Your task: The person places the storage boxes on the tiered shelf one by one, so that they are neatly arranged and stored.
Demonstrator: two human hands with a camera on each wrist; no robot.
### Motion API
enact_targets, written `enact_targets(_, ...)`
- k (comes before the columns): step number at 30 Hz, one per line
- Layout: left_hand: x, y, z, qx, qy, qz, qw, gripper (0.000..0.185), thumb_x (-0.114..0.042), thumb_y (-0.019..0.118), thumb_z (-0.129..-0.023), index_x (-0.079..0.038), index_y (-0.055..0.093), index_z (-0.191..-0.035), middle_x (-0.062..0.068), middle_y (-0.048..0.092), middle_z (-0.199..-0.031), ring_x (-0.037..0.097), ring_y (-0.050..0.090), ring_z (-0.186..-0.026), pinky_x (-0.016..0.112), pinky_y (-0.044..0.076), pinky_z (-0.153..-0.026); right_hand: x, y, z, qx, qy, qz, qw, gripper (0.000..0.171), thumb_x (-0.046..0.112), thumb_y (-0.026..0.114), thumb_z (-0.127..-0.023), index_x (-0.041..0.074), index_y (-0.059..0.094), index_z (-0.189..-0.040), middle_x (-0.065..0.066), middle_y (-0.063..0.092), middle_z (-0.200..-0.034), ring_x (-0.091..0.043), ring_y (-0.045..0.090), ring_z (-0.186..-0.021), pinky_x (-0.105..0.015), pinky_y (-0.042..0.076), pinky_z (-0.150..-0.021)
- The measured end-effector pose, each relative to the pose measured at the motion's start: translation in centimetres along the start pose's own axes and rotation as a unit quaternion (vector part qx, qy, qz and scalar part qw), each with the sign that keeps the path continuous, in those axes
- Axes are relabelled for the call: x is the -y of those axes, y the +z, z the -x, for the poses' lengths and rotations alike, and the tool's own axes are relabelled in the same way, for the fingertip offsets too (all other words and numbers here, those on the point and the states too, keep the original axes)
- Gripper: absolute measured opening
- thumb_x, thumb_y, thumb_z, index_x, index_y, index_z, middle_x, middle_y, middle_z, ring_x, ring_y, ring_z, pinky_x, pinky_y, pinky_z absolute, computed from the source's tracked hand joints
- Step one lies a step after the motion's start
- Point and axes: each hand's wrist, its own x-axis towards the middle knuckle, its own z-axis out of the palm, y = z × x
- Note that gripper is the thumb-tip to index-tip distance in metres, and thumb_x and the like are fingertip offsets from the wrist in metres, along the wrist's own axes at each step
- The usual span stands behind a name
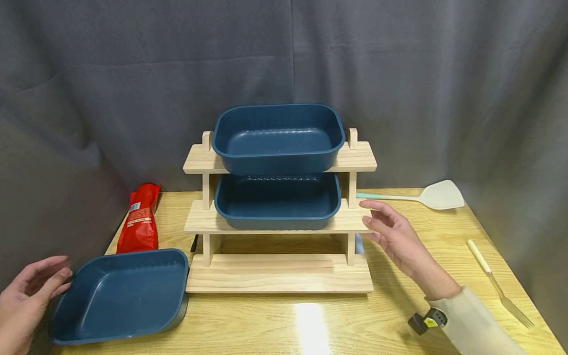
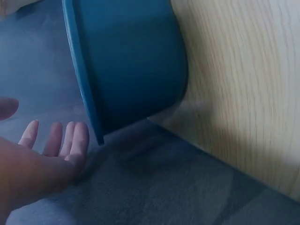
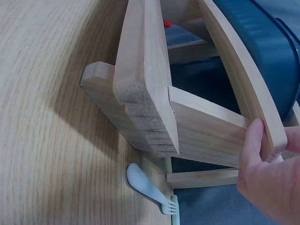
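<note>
At the far left, my left hand (image 1: 33, 291) has loosely bent fingers beside the near-left rim of a blue plastic basin (image 1: 128, 296). In the left wrist view a small gap shows between the fingertips (image 2: 79, 133) and that basin's rim. My right hand (image 1: 397, 236) holds the right end of the middle board of a three-tier wooden display shelf (image 1: 279, 281). The right wrist view has the thumb (image 3: 253, 138) on one face of the board, with fingers partly hidden behind it. One blue basin (image 1: 279, 140) sits on the top tier, another (image 1: 277, 202) on the middle tier.
A red packet (image 1: 139, 217) lies behind the left basin. Right of the shelf lie a white spatula (image 1: 441, 195) and a fork (image 1: 499, 288) with a cream handle. A small pale blue fork (image 3: 147, 185) lies behind the shelf. Grey curtains (image 1: 284, 54) enclose the table.
</note>
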Motion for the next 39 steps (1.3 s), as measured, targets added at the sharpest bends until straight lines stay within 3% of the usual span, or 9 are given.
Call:
enact_targets(7, -0.3, -0.4, -0.3, -0.007, -0.040, -0.110, 0.9931, 0.020, -0.027, 0.066, -0.111, -0.040, 0.059, -0.125, -0.038, 0.048, -0.103, -0.016, 0.047, -0.091, 0.005, 0.038, -0.072, 0.1, -0.1, 0.0, 0.008, -0.006, -0.008, 1.000, 0.036, 0.003, 0.063, -0.111, 0.006, 0.059, -0.146, -0.006, 0.043, -0.142, -0.011, 0.057, -0.113, -0.033, 0.060, -0.097)
enact_targets(11, 0.2, -0.6, -0.7, 0.035, -0.080, -0.150, 0.9849, 0.034, -0.039, 0.061, -0.113, -0.018, 0.059, -0.139, -0.020, 0.058, -0.114, -0.014, 0.043, -0.092, 0.016, 0.043, -0.079, 0.0, -0.1, -0.1, 0.012, -0.007, -0.010, 1.000, 0.036, 0.003, 0.063, -0.111, 0.006, 0.059, -0.147, -0.007, 0.043, -0.141, -0.011, 0.059, -0.110, -0.034, 0.060, -0.097)
enact_targets(16, 1.3, -0.5, -1.4, 0.108, -0.118, -0.157, 0.9746, 0.070, -0.045, 0.053, -0.115, 0.009, 0.037, -0.156, 0.035, 0.042, -0.150, 0.032, 0.053, -0.121, 0.067, 0.042, -0.112, 0.0, -0.2, -0.1, 0.016, -0.010, -0.012, 1.000, 0.037, 0.002, 0.062, -0.111, 0.005, 0.057, -0.147, -0.007, 0.044, -0.143, -0.011, 0.061, -0.108, -0.034, 0.060, -0.097)
enact_targets(20, 2.2, -0.5, -1.8, 0.142, -0.140, -0.119, 0.9726, 0.070, -0.048, 0.054, -0.114, 0.005, 0.041, -0.157, 0.041, 0.023, -0.164, 0.064, 0.024, -0.147, 0.082, 0.021, -0.117, 0.0, -0.2, -0.2, 0.018, -0.009, -0.008, 1.000, 0.037, 0.003, 0.062, -0.111, 0.005, 0.056, -0.148, -0.007, 0.043, -0.145, -0.011, 0.061, -0.112, -0.033, 0.060, -0.097)
enact_targets(29, 3.1, -0.6, -2.2, 0.170, -0.171, -0.078, 0.9673, 0.059, -0.053, 0.061, -0.110, -0.020, 0.052, -0.158, 0.035, 0.000, -0.176, 0.062, 0.000, -0.158, 0.081, 0.011, -0.120, 0.2, -0.4, 0.0, 0.015, -0.006, 0.003, 1.000, 0.037, 0.004, 0.063, -0.111, 0.005, 0.055, -0.147, -0.008, 0.042, -0.146, -0.012, 0.060, -0.114, -0.034, 0.060, -0.098)
enact_targets(32, 3.6, -0.9, -1.9, 0.157, -0.169, -0.077, 0.9699, 0.050, -0.048, 0.060, -0.112, -0.024, 0.054, -0.156, 0.033, 0.000, -0.176, 0.060, 0.001, -0.159, 0.079, 0.013, -0.121, 0.2, -0.3, 0.0, 0.015, -0.005, 0.002, 1.000, 0.037, 0.004, 0.063, -0.111, 0.005, 0.055, -0.147, -0.008, 0.043, -0.145, -0.012, 0.061, -0.114, -0.034, 0.060, -0.098)
enact_targets(34, 4.1, -1.2, -1.8, 0.137, -0.149, -0.102, 0.9740, 0.038, -0.041, 0.061, -0.113, -0.028, 0.059, -0.149, 0.033, 0.023, -0.171, 0.051, 0.026, -0.157, 0.062, 0.035, -0.122, 0.1, -0.2, 0.0, 0.016, -0.006, -0.001, 1.000, 0.036, 0.004, 0.063, -0.111, 0.005, 0.056, -0.147, -0.008, 0.043, -0.145, -0.012, 0.060, -0.113, -0.034, 0.060, -0.098)
enact_targets(36, 4.7, -1.5, -1.5, 0.111, -0.120, -0.130, 0.9781, 0.029, -0.033, 0.064, -0.112, -0.026, 0.065, -0.140, 0.019, 0.053, -0.150, 0.028, 0.053, -0.136, 0.038, 0.052, -0.106, 0.1, -0.2, -0.1, 0.018, -0.006, -0.003, 1.000, 0.036, 0.003, 0.062, -0.111, 0.005, 0.056, -0.146, -0.007, 0.043, -0.144, -0.012, 0.060, -0.113, -0.033, 0.060, -0.097)
enact_targets(39, 5.6, -2.0, -1.4, 0.080, -0.080, -0.184, 0.9764, 0.022, -0.024, 0.068, -0.110, -0.017, 0.069, -0.130, -0.006, 0.057, -0.113, 0.001, 0.050, -0.091, 0.018, 0.048, -0.067, 0.0, -0.1, -0.1, 0.020, -0.005, -0.006, 1.000, 0.036, 0.003, 0.062, -0.112, 0.005, 0.055, -0.147, -0.007, 0.043, -0.142, -0.012, 0.060, -0.112, -0.033, 0.060, -0.097)
